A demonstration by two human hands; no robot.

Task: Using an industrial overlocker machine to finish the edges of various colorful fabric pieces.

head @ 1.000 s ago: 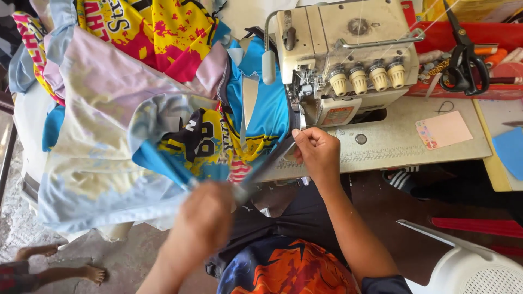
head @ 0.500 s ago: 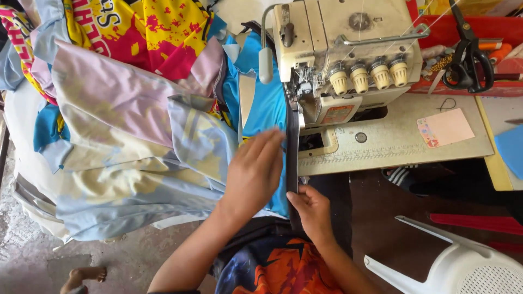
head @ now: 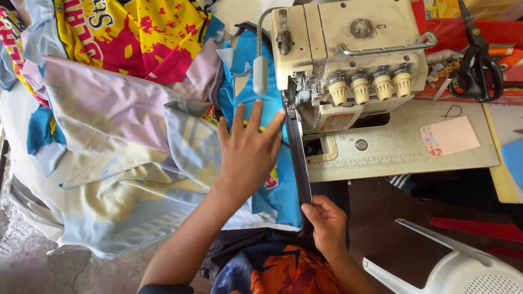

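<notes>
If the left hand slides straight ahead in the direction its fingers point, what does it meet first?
The left hand lies flat on the blue fabric, fingers pointing up the picture. Straight ahead it would probably first meet the grey lamp head beside the sewing machine, though depth is unclear.

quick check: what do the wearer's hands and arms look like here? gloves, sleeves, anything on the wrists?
Both hands are bare: no gloves on the left hand or right hand. No rings, watch or bands show on either wrist. Both forearms are uncovered; only a dark sleeve edge shows near the left elbow at the bottom of the picture. The right arm leaves the picture before any sleeve appears.
</notes>
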